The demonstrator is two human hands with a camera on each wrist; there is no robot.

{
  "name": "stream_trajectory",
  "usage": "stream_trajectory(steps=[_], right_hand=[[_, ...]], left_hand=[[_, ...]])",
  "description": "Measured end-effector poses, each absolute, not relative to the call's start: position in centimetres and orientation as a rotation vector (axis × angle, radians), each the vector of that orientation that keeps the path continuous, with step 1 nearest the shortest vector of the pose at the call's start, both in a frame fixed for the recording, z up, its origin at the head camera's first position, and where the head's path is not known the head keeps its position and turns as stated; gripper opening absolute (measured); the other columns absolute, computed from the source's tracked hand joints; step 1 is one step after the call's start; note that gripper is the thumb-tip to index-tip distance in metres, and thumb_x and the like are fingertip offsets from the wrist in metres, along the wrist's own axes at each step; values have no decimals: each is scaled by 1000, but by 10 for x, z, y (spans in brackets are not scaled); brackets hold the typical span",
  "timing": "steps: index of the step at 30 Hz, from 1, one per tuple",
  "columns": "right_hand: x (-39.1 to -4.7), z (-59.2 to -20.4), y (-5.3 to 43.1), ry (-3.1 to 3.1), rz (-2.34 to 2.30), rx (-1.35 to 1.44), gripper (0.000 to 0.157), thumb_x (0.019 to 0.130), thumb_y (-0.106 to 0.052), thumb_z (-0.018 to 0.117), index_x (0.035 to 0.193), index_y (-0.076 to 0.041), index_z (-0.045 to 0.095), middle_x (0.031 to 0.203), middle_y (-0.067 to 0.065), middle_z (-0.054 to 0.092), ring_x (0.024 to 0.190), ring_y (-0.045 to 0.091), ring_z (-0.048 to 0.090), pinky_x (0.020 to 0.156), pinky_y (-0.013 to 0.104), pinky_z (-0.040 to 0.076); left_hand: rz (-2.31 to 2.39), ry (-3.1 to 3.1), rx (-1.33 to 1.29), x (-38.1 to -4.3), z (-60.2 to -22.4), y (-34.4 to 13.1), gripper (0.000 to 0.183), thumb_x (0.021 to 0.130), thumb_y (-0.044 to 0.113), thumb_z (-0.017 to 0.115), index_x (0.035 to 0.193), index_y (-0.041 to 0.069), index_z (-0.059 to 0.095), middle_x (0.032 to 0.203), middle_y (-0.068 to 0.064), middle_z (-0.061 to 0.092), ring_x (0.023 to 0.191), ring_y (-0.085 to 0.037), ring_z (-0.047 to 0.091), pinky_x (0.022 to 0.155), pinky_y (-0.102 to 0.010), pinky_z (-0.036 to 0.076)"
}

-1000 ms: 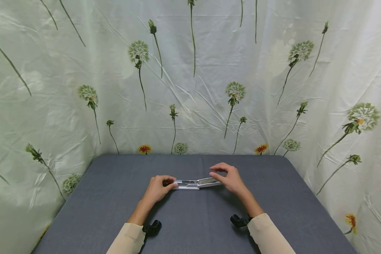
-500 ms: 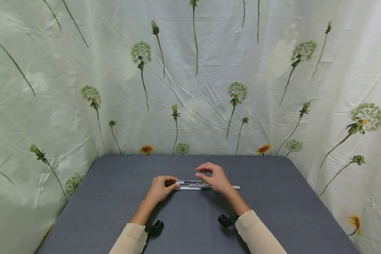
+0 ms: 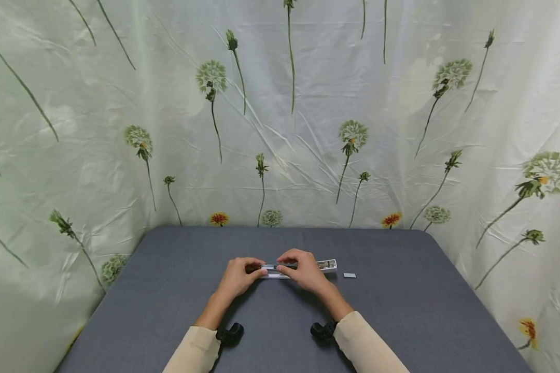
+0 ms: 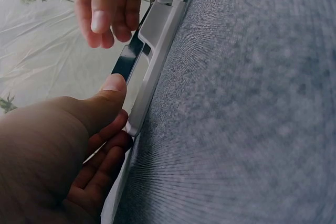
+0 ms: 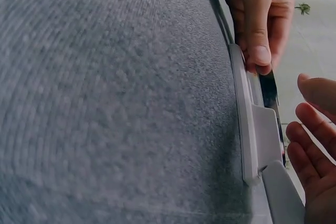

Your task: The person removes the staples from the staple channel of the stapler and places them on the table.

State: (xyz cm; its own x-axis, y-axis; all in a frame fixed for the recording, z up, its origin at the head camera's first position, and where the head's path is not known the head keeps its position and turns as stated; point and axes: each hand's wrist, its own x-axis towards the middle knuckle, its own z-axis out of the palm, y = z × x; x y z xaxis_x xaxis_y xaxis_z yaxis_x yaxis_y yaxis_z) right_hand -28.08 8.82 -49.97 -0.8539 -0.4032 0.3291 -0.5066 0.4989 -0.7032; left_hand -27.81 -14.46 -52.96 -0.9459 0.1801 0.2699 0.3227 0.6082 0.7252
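Shifting right hand [image 3: 305, 269]: a second ago at the right end of the stapler [image 3: 327, 266], now farther left, just beside its middle.
Stapler's right end: covered by that hand then, in plain sight now.
Small grey strip [image 3: 349, 275]: come into sight since then, lying on the table [image 3: 401, 311] right of the stapler and apart from it.
Left hand [image 3: 235, 275]: unchanged, thumb and fingers pinching the stapler's left end.
Right fingers: loosely bent, thumb apart from them, gripping nothing.
Stapler: opened out lengthwise, left to right, toward the table's far edge.
Forearms: reaching from the near side, slanting inward, black straps [image 3: 230, 335] at both wrists.
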Motion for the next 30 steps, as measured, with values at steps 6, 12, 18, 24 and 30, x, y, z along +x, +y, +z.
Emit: stream_trajectory(steps=[6,12,18,24,30], right_hand=[[-282,-503,82,-2635,1231,839,15,93,-17,79,107,-12,80,106,-1,75,99,15,71,87,31,58],[-280,-508,77,-2621,1156,865,11,92,-15,79,103,-13,81,104,0,75,100,18,71,89,35,57],[-278,-510,75,-2646,1062,818,6,92,-15,79,98,-13,81,103,0,72,99,19,69,88,36,57],[-275,-508,73,-2684,936,789,6,95,-15,76,97,-12,81,103,2,71,98,23,66,85,40,55],[-274,-507,68,-2687,892,784,7,96,-15,74,98,-11,80,105,4,71,101,23,65,88,42,55]], left_hand=[[-1250,-2675,-422,-278,-528,-144,20,88,31,82,105,21,82,96,4,80,84,-7,73,74,-28,57],[-1257,-2678,-409,-278,-530,-144,20,88,29,83,106,21,82,96,5,80,84,-6,73,75,-27,57],[-1263,-2674,-400,-278,-531,-142,19,88,28,83,105,21,82,96,5,80,85,-7,73,75,-27,57],[-1252,-2670,-414,-277,-530,-142,20,88,29,83,105,20,82,97,2,80,85,-9,74,74,-29,59],[-1258,-2664,-386,-278,-529,-143,19,87,27,84,104,21,82,97,3,80,84,-9,74,75,-29,59]])
